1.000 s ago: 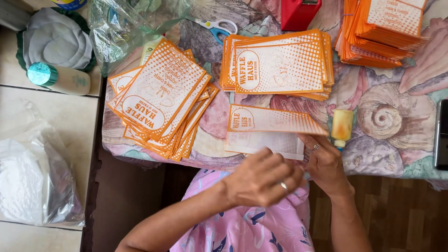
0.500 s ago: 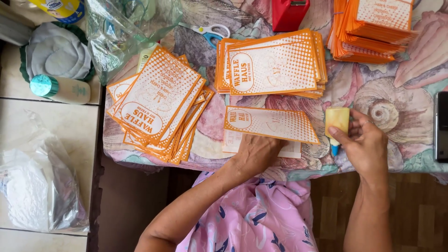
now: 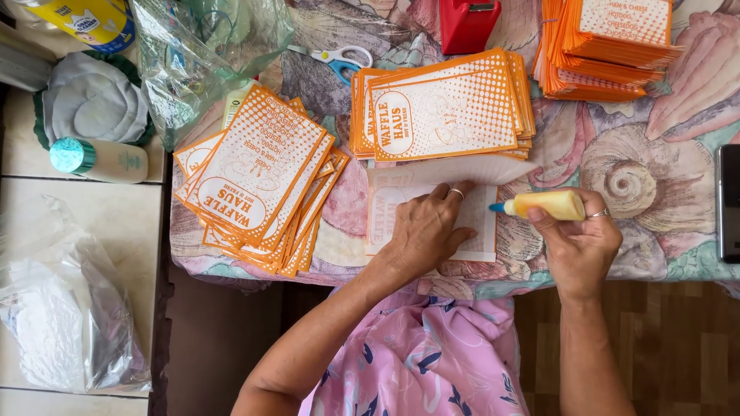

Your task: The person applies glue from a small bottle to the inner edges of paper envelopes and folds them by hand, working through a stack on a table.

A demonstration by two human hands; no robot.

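My left hand (image 3: pixel 428 229) presses flat on a white paper sheet (image 3: pixel 401 192) that lies blank side up at the table's front edge, its far flap folded open. My right hand (image 3: pixel 580 243) grips a small yellow glue bottle (image 3: pixel 551 205) held sideways, its blue tip pointing left at the sheet's right edge. Beyond the sheet lies a stack of orange-and-white printed paper bags (image 3: pixel 443 112). A fanned pile of the same bags (image 3: pixel 258 181) sits to the left.
More orange bag stacks (image 3: pixel 609 46) at the far right, a red object (image 3: pixel 466 23), scissors (image 3: pixel 339 60), a clear plastic bag (image 3: pixel 204 62). Left of the shell-print tablecloth (image 3: pixel 655 177): a teal-capped bottle (image 3: pixel 100 159), grey cloth (image 3: pixel 89 100), plastic bags (image 3: pixel 65 323). A dark device (image 3: pixel 727 204) at right.
The printed bag near the front edge has been turned blank side up with a flap open. My left hand moved onto it. My right hand turned the glue bottle sideways toward the sheet.
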